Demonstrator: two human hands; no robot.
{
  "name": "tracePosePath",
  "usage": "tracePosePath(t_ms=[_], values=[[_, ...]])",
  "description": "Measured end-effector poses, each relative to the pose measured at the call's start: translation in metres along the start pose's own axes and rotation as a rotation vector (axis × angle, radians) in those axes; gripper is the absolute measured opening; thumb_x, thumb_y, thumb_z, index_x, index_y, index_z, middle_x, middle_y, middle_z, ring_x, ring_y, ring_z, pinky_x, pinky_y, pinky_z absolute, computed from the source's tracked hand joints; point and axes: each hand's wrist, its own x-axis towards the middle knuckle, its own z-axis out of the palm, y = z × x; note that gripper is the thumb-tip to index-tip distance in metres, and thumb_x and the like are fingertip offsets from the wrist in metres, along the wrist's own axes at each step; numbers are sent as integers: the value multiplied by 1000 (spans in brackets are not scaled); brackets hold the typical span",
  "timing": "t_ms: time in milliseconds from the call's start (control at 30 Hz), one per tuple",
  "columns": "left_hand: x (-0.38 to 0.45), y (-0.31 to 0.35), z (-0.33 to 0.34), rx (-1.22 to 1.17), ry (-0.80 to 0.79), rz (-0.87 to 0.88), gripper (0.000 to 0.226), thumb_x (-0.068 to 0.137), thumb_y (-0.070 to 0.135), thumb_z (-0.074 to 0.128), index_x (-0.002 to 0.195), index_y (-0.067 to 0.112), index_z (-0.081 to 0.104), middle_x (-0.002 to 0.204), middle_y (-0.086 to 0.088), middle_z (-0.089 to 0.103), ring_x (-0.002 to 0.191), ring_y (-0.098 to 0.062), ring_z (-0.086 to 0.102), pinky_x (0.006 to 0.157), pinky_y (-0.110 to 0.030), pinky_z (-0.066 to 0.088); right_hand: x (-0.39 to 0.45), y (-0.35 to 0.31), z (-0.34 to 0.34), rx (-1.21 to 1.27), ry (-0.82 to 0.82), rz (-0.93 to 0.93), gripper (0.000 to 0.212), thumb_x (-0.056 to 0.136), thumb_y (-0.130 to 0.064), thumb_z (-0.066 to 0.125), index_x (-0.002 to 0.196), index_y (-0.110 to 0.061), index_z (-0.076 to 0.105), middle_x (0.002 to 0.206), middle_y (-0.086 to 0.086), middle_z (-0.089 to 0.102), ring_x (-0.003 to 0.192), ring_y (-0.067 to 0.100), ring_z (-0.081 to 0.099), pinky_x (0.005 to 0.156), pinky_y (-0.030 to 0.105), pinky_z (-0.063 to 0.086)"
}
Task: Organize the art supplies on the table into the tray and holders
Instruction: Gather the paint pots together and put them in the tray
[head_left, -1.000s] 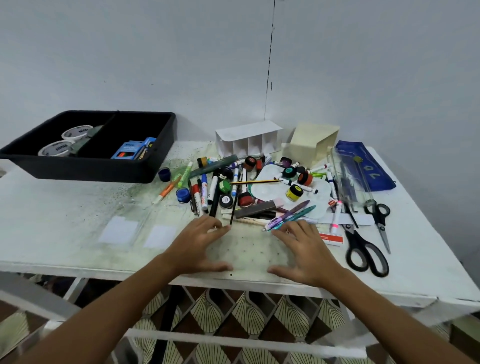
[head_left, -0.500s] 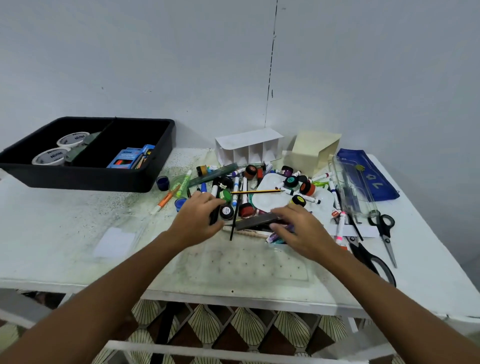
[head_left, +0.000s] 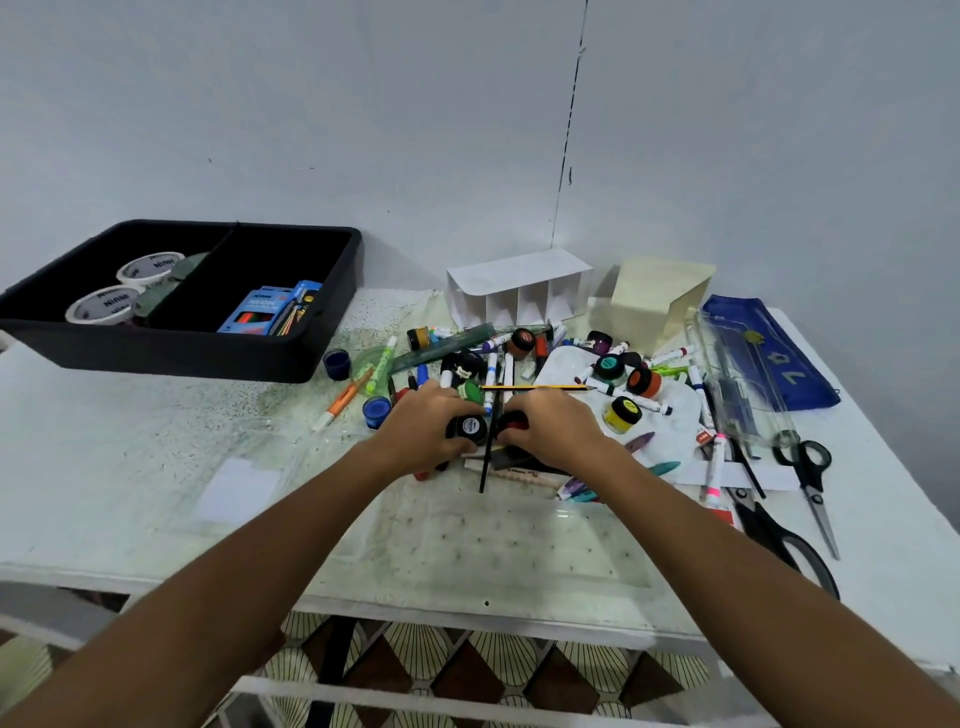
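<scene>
Table (head_left: 156, 467) carries everything. Black tray (head_left: 208, 358) sits far left, holding tape rolls (head_left: 104, 304) and a blue box (head_left: 265, 312). White holder (head_left: 519, 286) lies far centre on its side. Supplies are heaped in the middle — pens, jars, scissors (head_left: 808, 483) at right. Left hand (head_left: 423, 426) curls round a black jar (head_left: 467, 428); right hand (head_left: 550, 426) grips a red jar (head_left: 514, 421) — the two touching.

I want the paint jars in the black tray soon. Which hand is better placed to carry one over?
Left. The left hand grips a black jar and is nearer the tray, which sits to the left.
</scene>
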Motion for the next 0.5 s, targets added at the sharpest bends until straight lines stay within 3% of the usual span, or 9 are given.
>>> tracePosePath(t_ms=[133, 200, 267, 367, 500], values=[[-10, 3, -14, -61, 67, 25, 48, 81, 33, 75, 126, 21, 63, 103, -2, 66, 101, -21, 50, 80, -31, 37, -11, -5, -13, 203, 114, 10, 24, 86, -29, 66, 110, -24, 65, 99, 1, 61, 90, 15, 56, 65, 29, 40], [-19, 9, -27, -127, 74, 28, 46, 82, 31, 75, 125, 20, 63, 106, 1, 66, 103, -17, 50, 83, -29, 37, -24, -10, -19, 355, 150, -26, 22, 86, -23, 68, 108, -21, 65, 94, -4, 59, 77, 2, 50, 62, 21, 37], [-32, 14, -37, -187, 65, 33, 43, 80, 30, 76, 121, 21, 64, 104, 4, 65, 98, -11, 48, 80, -26, 37, -42, -15, -21, 468, 137, -56, 24, 84, -17, 71, 107, -18, 67, 92, -7, 60, 72, 2, 50, 62, 16, 38], [-55, 20, -42, -232, 9, 44, 39, 78, 34, 77, 114, 24, 66, 97, 8, 62, 90, -6, 47, 71, -18, 36, -70, -18, -11, 574, 77, -151, 29, 80, -12, 75, 107, -18, 70, 92, -9, 64, 77, 0, 56, 69, 11, 44], [-82, 19, -31, -241, -59, 28, 39, 76, 38, 79, 111, 26, 68, 97, 10, 63, 92, -5, 50, 76, -26, 45, -92, -15, 13, 510, 72, -288, 31, 76, -13, 77, 106, -16, 71, 94, -11, 66, 83, -5, 55, 69, 9, 39]])
